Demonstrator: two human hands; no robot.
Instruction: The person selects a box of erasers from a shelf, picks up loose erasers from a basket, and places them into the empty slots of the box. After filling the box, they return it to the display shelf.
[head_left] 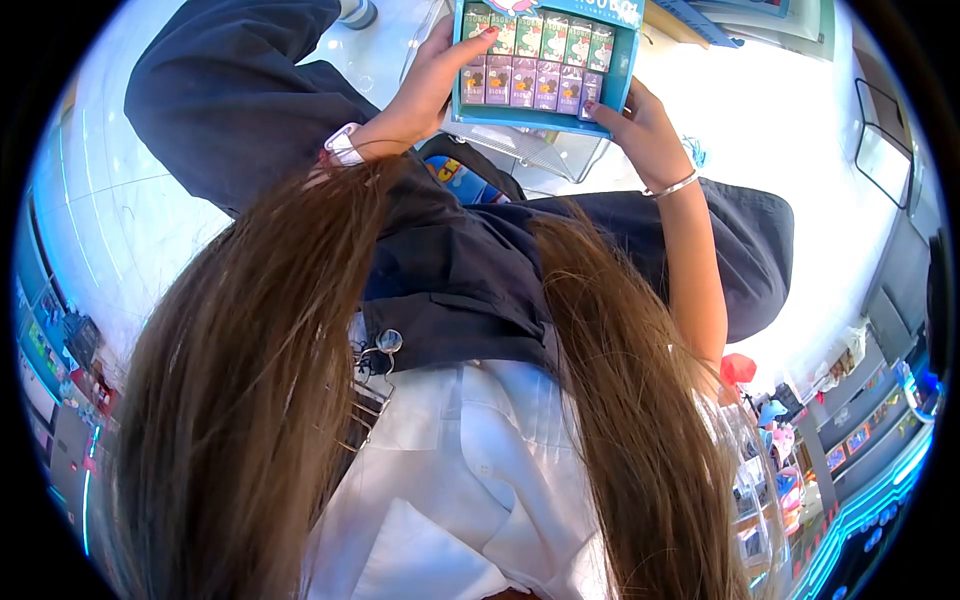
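A blue cardboard display box is held at the top of the head view, tilted toward me. Inside stand two rows of small packs, green packs above and purple packs below. My left hand grips the box's left side, its thumb lying over the green row. At the lower right corner, my right hand holds the box with its thumb on the end purple pack. Most fingers of both hands are hidden behind the box.
Under the box is a wire mesh rack. My knees in dark trousers spread to both sides on a pale shiny floor. Flat boxes lie at the upper right. Stocked shelves line the right side.
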